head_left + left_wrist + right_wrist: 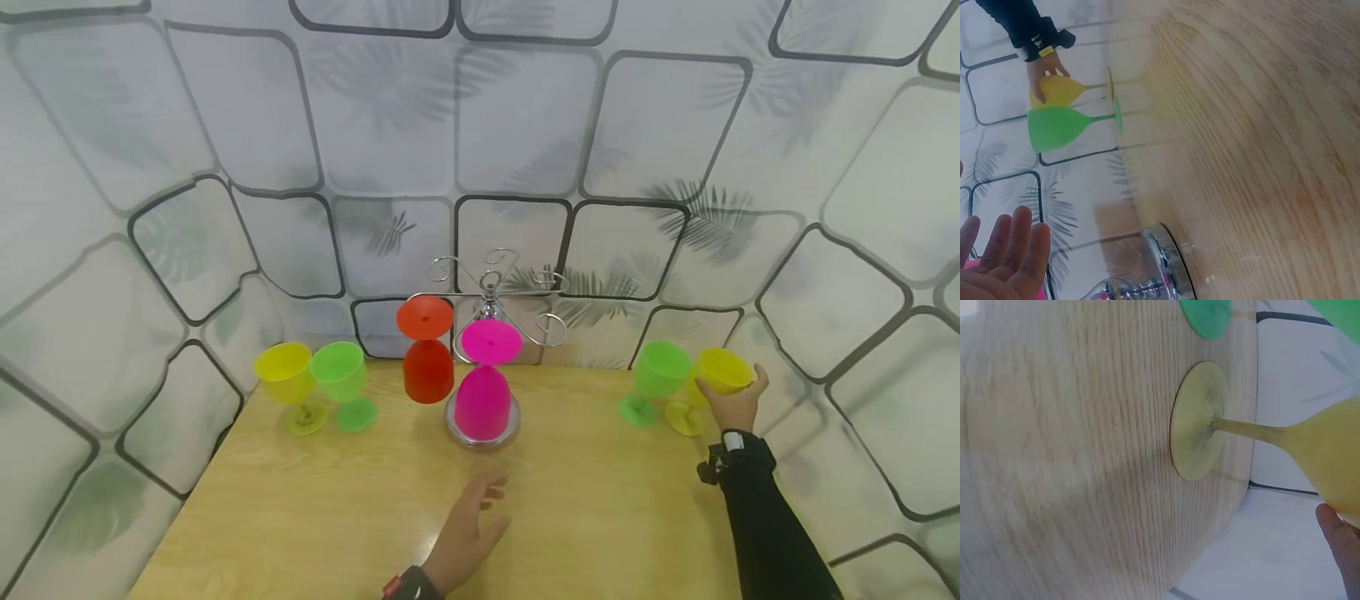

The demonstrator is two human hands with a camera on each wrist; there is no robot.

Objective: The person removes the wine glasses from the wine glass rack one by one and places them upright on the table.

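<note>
At the right side of the table, my right hand (737, 407) grips the bowl of a yellow goblet (720, 368), thumb on the near side and fingers round the right. Its round foot (1197, 422) rests on the wood in the right wrist view. Close to its left stands a green goblet (662, 369). My left hand (467, 533) hovers over the front middle of the table with fingers extended, holding nothing. Beyond it is a chrome rack (490, 307) with curled arms, where a red goblet (428, 372) and a pink goblet (483, 406) hang upside down.
Another yellow goblet (285, 372) and another green goblet (340, 371) stand upright side by side at the back left. The rack's round metal base (1169, 259) sits on the wooden table (585, 500). Patterned cloth walls (397, 125) enclose the back and sides.
</note>
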